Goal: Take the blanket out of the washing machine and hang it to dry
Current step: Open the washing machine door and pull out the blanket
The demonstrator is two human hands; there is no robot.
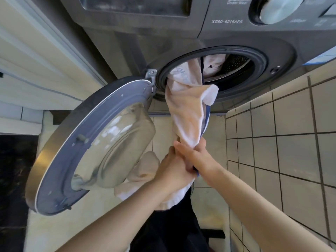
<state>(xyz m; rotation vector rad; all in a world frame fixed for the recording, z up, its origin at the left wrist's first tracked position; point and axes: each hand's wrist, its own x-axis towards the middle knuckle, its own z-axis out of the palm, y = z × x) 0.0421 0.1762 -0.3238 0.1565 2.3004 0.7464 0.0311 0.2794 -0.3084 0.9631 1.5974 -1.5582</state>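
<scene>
Pale blanket (189, 106) half out of the drum (236, 66) — left hand (174, 168) and right hand (194, 153) both clamped on it — draw it clear of the door (87, 142)

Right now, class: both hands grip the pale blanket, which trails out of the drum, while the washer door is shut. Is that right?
Not quite. The head view shows the washer door swung wide open on its hinge. The rest holds: left hand and right hand both grip the pale blanket, which trails out of the drum.
</scene>
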